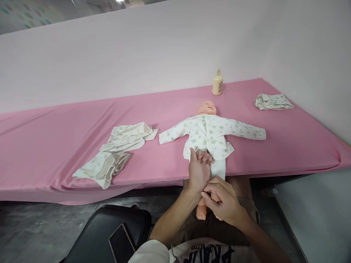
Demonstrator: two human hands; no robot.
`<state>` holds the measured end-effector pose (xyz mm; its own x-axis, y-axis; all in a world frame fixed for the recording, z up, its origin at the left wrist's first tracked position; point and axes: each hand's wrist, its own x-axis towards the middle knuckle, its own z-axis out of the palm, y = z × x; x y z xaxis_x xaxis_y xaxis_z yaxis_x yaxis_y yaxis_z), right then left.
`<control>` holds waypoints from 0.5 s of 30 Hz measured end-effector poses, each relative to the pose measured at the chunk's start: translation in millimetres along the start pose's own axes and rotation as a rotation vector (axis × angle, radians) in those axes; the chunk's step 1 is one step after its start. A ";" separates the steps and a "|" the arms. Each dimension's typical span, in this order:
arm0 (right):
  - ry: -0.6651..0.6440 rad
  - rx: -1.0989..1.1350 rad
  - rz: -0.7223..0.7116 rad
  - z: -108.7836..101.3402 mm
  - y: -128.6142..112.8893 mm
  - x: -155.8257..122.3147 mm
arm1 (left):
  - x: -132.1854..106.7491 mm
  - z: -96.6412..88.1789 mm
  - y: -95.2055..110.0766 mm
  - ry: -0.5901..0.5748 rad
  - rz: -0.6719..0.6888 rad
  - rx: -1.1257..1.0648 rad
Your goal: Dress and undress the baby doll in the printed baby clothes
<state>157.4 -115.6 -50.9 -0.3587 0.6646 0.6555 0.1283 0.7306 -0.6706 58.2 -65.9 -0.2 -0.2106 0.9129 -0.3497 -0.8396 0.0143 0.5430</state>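
A baby doll (pixel 207 107) lies on its back, head away from me, in a white printed baby shirt (pixel 204 131) with both sleeves spread. Below the shirt is white legwear (pixel 218 168), and a bare foot (pixel 201 212) hangs past the table edge. My left hand (pixel 200 170) is palm up over the shirt's lower hem, fingers loosely curled and apart from the thumb, holding nothing visible. At my left wrist is my right hand (pixel 223 201), its thumb and bent fingers drawn together. Whether anything is between those fingertips is hidden.
Crumpled printed baby clothes (pixel 120 142) lie left on the pink-covered table (pixel 164 164). A pump bottle (pixel 217 84) stands behind the doll, and a folded printed cloth (pixel 274 102) lies far right. Below left, a phone (pixel 122 244) rests on a black chair (pixel 101 230).
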 end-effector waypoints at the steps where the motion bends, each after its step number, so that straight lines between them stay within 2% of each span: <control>1: -0.001 -0.004 -0.001 0.3 0.5 -0.2 | 0.1 -0.1 -0.1 -0.002 0.002 0.000; 15: 0.005 -0.010 0.002 2.2 2.1 -1.6 | 0.5 -0.8 -0.3 0.001 -0.008 0.012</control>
<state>156.3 -115.5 -54.2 -0.3539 0.6668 0.6559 0.1387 0.7309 -0.6682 58.0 -65.8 -1.2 -0.2043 0.9124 -0.3548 -0.8354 0.0264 0.5489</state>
